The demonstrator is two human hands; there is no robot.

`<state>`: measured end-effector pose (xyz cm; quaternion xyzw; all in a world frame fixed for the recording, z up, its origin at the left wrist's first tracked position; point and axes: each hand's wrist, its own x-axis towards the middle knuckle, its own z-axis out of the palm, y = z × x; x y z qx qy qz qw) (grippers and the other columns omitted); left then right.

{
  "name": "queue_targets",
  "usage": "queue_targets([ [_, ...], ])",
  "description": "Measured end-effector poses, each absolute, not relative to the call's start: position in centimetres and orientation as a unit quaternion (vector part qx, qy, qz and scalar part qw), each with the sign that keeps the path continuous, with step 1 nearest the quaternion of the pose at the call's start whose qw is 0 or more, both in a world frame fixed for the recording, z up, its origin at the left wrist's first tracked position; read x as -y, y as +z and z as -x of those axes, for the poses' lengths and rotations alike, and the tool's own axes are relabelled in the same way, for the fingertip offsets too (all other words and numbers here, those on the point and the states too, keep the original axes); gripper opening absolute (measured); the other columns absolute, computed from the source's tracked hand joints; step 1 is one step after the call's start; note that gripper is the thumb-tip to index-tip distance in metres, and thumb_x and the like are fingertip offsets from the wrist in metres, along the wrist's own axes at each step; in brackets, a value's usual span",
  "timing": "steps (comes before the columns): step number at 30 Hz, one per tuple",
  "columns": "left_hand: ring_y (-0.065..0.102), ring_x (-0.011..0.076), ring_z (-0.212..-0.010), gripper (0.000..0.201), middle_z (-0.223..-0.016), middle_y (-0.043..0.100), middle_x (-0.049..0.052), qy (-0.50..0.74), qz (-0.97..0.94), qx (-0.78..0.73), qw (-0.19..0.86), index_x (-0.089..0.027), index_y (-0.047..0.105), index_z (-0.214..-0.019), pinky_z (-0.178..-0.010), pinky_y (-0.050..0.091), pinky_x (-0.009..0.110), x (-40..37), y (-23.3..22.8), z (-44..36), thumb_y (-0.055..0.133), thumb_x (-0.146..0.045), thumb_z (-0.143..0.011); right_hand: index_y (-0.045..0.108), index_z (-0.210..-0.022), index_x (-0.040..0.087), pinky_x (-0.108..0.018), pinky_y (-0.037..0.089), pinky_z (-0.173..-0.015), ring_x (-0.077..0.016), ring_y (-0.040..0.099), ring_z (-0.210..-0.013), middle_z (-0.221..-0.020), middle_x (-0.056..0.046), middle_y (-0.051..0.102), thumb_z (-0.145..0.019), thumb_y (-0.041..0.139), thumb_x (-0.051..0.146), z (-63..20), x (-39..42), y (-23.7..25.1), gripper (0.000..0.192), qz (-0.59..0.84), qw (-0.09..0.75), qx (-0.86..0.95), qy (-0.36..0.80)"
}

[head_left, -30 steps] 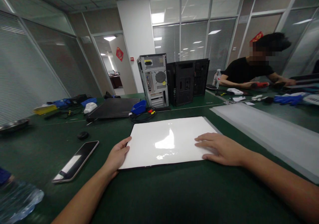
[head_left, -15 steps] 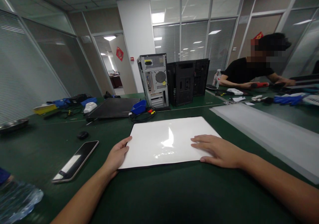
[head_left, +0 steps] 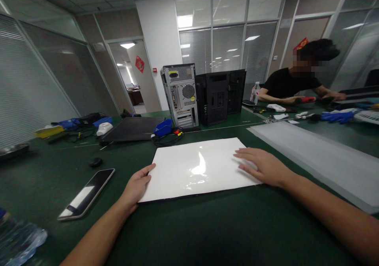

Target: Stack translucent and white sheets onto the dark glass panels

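A glossy white panel [head_left: 192,167] lies flat on the green table [head_left: 189,230] in front of me. My left hand [head_left: 135,188] rests at its near left corner, thumb on the edge, steadying it. My right hand [head_left: 262,165] lies flat, fingers spread, on the panel's right side near the far corner. Neither hand has lifted it.
A phone [head_left: 86,194] lies to the left, a water bottle [head_left: 17,242] at the near left corner. A long grey foam sheet [head_left: 310,155] runs along the right. Computer towers [head_left: 204,96], a dark panel [head_left: 133,128] and cables stand behind. A person [head_left: 296,84] works at the far right.
My right hand slid across the white panel, first toward me and leftward, then away toward the panel's far right corner. My left hand stayed at the near left corner.
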<state>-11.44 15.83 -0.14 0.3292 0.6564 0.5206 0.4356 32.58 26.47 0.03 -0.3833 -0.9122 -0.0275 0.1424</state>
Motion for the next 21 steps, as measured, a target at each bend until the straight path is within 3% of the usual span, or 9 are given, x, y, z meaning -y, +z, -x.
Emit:
queue_targets([
  [4,0.057,0.0108,-0.047,0.055,-0.086,0.074,0.008,0.518,-0.328,-0.659,0.436,-0.016,0.057,-0.133,-0.042,0.042,0.020,-15.8,-0.1,11.4,0.061,-0.009,-0.078,0.050,-0.138,0.017,-0.048,0.033,-0.107,-0.0320,0.041,-0.130,-0.141,-0.016,0.045,-0.089,0.040,0.057,-38.1,-30.1,-1.1,0.064,0.631,0.122,0.756,-0.124],
  [8,0.058,0.0113,-0.049,0.055,-0.087,0.074,0.008,0.518,-0.328,-0.659,0.436,-0.016,0.057,-0.133,-0.043,0.043,0.020,-15.8,-0.1,11.4,0.059,-0.007,-0.079,0.056,-0.126,0.001,-0.063,0.039,-0.088,-0.0485,0.046,-0.117,-0.125,-0.034,0.049,-0.084,0.041,0.064,-43.8,-31.5,-1.7,0.077,0.754,0.080,0.644,-0.103],
  [12,0.058,0.0107,-0.049,0.054,-0.089,0.074,0.008,0.518,-0.326,-0.661,0.434,-0.016,0.059,-0.131,-0.044,0.043,0.020,-15.7,0.1,11.3,0.057,-0.005,-0.078,0.065,-0.113,0.010,-0.056,0.045,-0.072,-0.0424,0.058,-0.097,-0.107,-0.029,0.059,-0.084,0.035,0.070,-45.2,-31.8,-2.3,0.073,0.779,0.056,0.622,-0.055],
  [16,0.057,0.0099,-0.048,0.053,-0.090,0.073,0.008,0.515,-0.330,-0.663,0.433,-0.016,0.058,-0.131,-0.043,0.042,0.020,-15.8,0.0,11.3,0.053,-0.004,-0.080,0.064,-0.116,0.013,-0.055,0.044,-0.077,-0.0410,0.053,-0.106,-0.112,-0.026,0.057,-0.092,0.031,0.048,-43.1,-31.9,-2.8,0.053,0.754,0.060,0.649,-0.077],
  [21,0.058,0.0103,-0.049,0.052,-0.092,0.073,0.009,0.510,-0.328,-0.669,0.430,-0.016,0.058,-0.132,-0.044,0.042,0.020,-15.8,0.2,11.2,0.052,-0.004,-0.081,0.061,-0.120,0.016,-0.048,0.046,-0.078,-0.0334,0.058,-0.098,-0.105,-0.020,0.061,-0.089,0.032,0.027,-40.6,-31.1,-2.1,0.044,0.719,0.080,0.684,-0.094],
])
